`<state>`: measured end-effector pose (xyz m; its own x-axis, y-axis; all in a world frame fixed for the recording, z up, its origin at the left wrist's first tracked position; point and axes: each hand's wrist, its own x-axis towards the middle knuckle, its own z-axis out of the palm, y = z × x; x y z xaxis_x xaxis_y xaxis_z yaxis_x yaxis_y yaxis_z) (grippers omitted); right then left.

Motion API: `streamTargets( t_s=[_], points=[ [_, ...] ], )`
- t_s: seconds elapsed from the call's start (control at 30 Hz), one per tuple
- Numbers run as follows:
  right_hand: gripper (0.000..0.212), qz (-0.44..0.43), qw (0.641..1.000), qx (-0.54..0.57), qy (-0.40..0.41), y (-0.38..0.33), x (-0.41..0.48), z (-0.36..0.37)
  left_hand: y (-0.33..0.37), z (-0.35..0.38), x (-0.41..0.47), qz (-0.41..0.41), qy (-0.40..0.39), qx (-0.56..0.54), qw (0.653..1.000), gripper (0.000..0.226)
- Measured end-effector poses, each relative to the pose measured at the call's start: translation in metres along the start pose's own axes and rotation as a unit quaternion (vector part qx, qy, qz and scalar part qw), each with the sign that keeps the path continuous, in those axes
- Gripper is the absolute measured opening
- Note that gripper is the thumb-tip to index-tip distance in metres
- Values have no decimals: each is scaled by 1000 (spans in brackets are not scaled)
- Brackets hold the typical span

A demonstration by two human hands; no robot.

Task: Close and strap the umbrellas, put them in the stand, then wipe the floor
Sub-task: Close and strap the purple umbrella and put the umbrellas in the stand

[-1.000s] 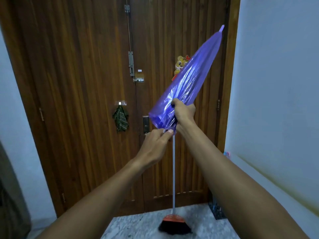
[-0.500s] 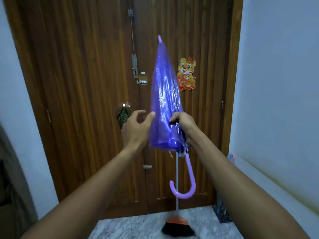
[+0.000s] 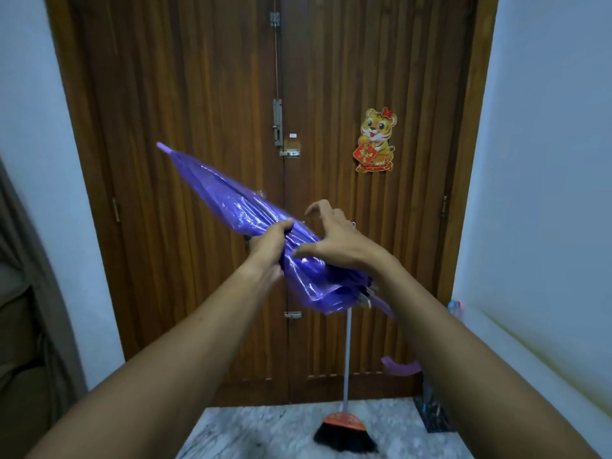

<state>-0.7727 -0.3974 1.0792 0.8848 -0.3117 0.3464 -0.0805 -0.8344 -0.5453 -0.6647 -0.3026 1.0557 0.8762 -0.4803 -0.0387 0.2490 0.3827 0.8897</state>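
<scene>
A folded purple plastic umbrella (image 3: 231,202) lies tilted in front of me, its tip pointing up to the left and its loose canopy bunched at the lower right. My left hand (image 3: 270,246) grips the canopy around its middle. My right hand (image 3: 334,241) hovers over the canopy with fingers spread, the thumb touching the plastic. The umbrella's curved purple handle (image 3: 399,367) shows below my right forearm; the shaft is mostly hidden by that arm.
A wooden double door (image 3: 205,94) with bolts and a tiger sticker (image 3: 376,140) fills the view ahead. A broom (image 3: 346,429) with an orange and black head leans against it on the marble floor (image 3: 251,432). White walls stand on both sides.
The umbrella has swung from upright to tip-left. My left hand took hold of the canopy, and my right hand let go and opened above it.
</scene>
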Motion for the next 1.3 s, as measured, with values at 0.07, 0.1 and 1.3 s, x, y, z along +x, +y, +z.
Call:
streamTargets(
  t_s=[0.07,0.1,1.3],
  points=[
    [87,23,994,38,-102,-3,2,0,0,-2,2,-37,-29,1,999,49],
    [92,22,993,11,-119,-3,2,2,0,-2,2,-56,-48,-4,997,50],
    [18,50,925,256,277,28,14,53,-31,-58,1,48,-55,375,924,10]
  ],
)
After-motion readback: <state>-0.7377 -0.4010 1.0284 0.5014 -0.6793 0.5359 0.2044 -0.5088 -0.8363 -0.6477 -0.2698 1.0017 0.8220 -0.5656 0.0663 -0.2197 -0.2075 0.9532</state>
